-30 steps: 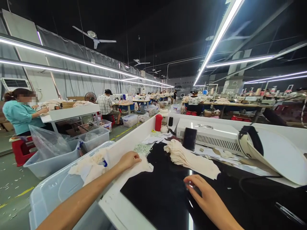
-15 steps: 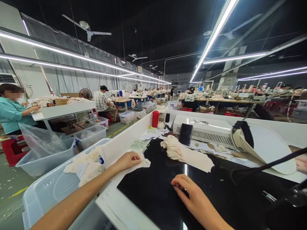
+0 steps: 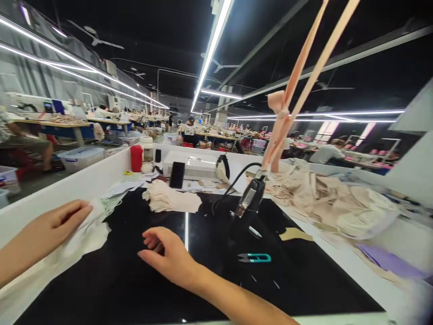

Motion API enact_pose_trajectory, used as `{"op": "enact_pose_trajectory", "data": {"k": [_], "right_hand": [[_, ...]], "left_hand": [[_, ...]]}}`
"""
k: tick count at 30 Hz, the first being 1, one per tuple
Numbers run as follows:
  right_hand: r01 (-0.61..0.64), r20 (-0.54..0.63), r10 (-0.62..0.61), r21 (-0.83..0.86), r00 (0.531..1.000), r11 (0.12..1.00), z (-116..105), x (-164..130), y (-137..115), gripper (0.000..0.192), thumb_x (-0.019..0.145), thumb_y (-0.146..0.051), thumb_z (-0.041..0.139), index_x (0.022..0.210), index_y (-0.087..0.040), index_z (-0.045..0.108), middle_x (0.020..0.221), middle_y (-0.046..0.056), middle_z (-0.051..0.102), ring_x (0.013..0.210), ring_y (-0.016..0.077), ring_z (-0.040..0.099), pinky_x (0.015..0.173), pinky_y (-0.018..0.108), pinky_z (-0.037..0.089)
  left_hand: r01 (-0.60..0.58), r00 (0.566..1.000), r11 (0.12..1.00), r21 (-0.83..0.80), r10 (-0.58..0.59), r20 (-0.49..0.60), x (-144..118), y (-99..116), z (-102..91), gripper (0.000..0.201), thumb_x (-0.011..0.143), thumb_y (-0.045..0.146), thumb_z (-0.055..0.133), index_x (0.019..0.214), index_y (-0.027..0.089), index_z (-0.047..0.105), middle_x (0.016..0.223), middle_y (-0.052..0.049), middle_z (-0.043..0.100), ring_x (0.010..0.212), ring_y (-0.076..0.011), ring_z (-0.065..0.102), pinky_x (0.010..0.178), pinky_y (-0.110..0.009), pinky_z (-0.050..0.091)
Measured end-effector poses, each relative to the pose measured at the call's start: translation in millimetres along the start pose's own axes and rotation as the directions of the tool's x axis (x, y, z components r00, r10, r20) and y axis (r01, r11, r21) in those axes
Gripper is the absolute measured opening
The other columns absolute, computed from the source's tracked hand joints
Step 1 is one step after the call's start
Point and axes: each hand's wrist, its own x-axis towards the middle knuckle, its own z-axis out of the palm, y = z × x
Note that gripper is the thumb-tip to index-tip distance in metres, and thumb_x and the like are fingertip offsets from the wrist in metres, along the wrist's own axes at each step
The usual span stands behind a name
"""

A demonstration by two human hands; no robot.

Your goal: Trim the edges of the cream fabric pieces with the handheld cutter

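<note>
At the left side of the table my left hand point(image 3: 62, 222) is closed, its fingertips pinching a cream fabric piece point(image 3: 83, 246). That piece trails down along the left edge of the black board point(image 3: 111, 280). Over the middle of the board hovers my right hand point(image 3: 169, 255), its fingers loosely curved and the thumb apart, with nothing visible in it. A stack of cream fabric pieces point(image 3: 171, 198) lies beyond it on the board. Thread snips point(image 3: 255, 257) with a teal handle and a small pen-like object point(image 3: 255, 232) lie to its right.
A black handheld tool point(image 3: 251, 197) hangs on peach straps point(image 3: 287, 104) over the board. Behind are a phone point(image 3: 177, 175), a white machine box point(image 3: 191, 165) and a red container point(image 3: 136, 158). Beige fabric point(image 3: 333, 194) is heaped at right. Pale green cords point(image 3: 111, 204) lie near my left hand.
My view has swung to the right, bringing the hanging tool, snips and fabric heap into sight. My left hand still pinches cream fabric, and more of it now lies along the board's left edge.
</note>
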Motion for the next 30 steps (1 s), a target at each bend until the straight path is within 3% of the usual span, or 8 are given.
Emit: {"op": "enact_pose_trajectory", "data": {"k": [2, 4, 8, 10, 18, 22, 27, 30], "right_hand": [[-0.051, -0.032, 0.054, 0.083, 0.998, 0.995, 3, 1, -9, 0.068, 0.080, -0.033, 0.091, 0.140, -0.022, 0.061, 0.125, 0.007, 0.072, 0.109, 0.0189, 0.069, 0.089, 0.029, 0.057], [-0.108, -0.010, 0.115, 0.270, 0.993, 0.957, 6, -1, -17, 0.090, 0.066, -0.041, 0.099, 0.145, -0.024, 0.059, 0.131, 0.006, 0.071, 0.117, 0.0215, 0.067, 0.099, 0.034, 0.055], [-0.276, 0.262, 0.127, 0.674, 0.957, 0.685, 10, -14, -25, 0.067, 0.051, -0.047, 0.104, 0.109, -0.022, 0.079, 0.106, 0.000, 0.074, 0.100, 0.0184, 0.068, 0.102, 0.035, 0.050], [-0.364, 0.343, 0.159, 0.697, 0.926, 0.618, 11, -21, -24, 0.057, 0.046, -0.044, 0.106, 0.091, -0.019, 0.080, 0.091, -0.002, 0.073, 0.085, 0.0138, 0.065, 0.098, 0.033, 0.051], [-0.531, 0.412, 0.343, 0.558, 0.844, 0.638, 13, -28, -16, 0.064, 0.024, -0.048, 0.104, 0.072, -0.018, 0.074, 0.066, -0.005, 0.067, 0.060, 0.0089, 0.057, 0.063, 0.023, 0.048], [-0.535, 0.426, 0.353, 0.457, 0.833, 0.710, 12, -30, -16, 0.066, 0.030, -0.058, 0.102, 0.073, -0.017, 0.073, 0.069, -0.003, 0.067, 0.059, 0.0079, 0.056, 0.058, 0.022, 0.047], [-0.357, 0.379, 0.272, 0.175, 0.885, 0.918, 8, -26, -7, 0.047, 0.077, -0.060, 0.083, 0.077, -0.015, 0.070, 0.065, -0.004, 0.060, 0.055, 0.0087, 0.054, 0.055, 0.022, 0.048], [-0.209, 0.286, 0.195, 0.020, 0.938, 0.978, -3, -19, 2, 0.016, 0.095, -0.029, 0.069, 0.087, -0.016, 0.077, 0.076, -0.001, 0.067, 0.066, 0.0121, 0.062, 0.065, 0.024, 0.052]], "left_hand": [[0.054, 0.995, 0.991, -0.121, -0.042, 0.092, -13, 17, 8.8, 0.062, 0.079, 0.084, 0.050, 0.095, 0.028, 0.070, 0.093, 0.004, 0.076, 0.099, -0.0271, 0.072, 0.081, -0.029, 0.056], [0.123, 0.979, 0.954, -0.275, -0.070, 0.194, -34, 42, 21.0, 0.054, 0.085, 0.078, 0.051, 0.100, 0.029, 0.068, 0.079, 0.006, 0.071, 0.077, -0.0206, 0.070, 0.063, -0.021, 0.052], [0.166, 0.946, 0.889, -0.427, -0.022, 0.323, -69, 92, 39.6, 0.049, 0.085, 0.072, 0.053, 0.093, 0.024, 0.066, 0.065, 0.006, 0.068, 0.059, -0.0146, 0.061, 0.055, -0.016, 0.043], [0.175, 0.940, 0.887, -0.427, -0.021, 0.340, -75, 106, 41.4, 0.049, 0.085, 0.070, 0.054, 0.088, 0.023, 0.065, 0.062, 0.007, 0.067, 0.057, -0.0140, 0.059, 0.054, -0.016, 0.040], [0.229, 0.890, 0.889, -0.396, -0.027, 0.455, -73, 111, 34.1, 0.052, 0.089, 0.072, 0.049, 0.086, 0.023, 0.066, 0.072, 0.003, 0.072, 0.062, -0.0191, 0.066, 0.055, -0.022, 0.048], [0.096, 0.889, 0.945, -0.314, 0.061, 0.454, -67, 104, 36.3, 0.052, 0.098, 0.068, 0.045, 0.083, 0.023, 0.066, 0.071, 0.003, 0.069, 0.067, -0.0183, 0.065, 0.060, -0.022, 0.048], [-0.281, 0.879, 0.939, -0.197, 0.335, 0.340, -61, 92, 35.0, 0.043, 0.110, 0.050, 0.041, 0.088, 0.024, 0.067, 0.079, 0.004, 0.070, 0.072, -0.0146, 0.065, 0.065, -0.021, 0.046], [-0.648, 0.751, 0.762, -0.014, 0.641, 0.157, -68, 88, 35.9, 0.034, 0.114, 0.035, 0.038, 0.098, 0.025, 0.066, 0.074, 0.005, 0.063, 0.063, -0.0130, 0.059, 0.059, -0.023, 0.038]]}}
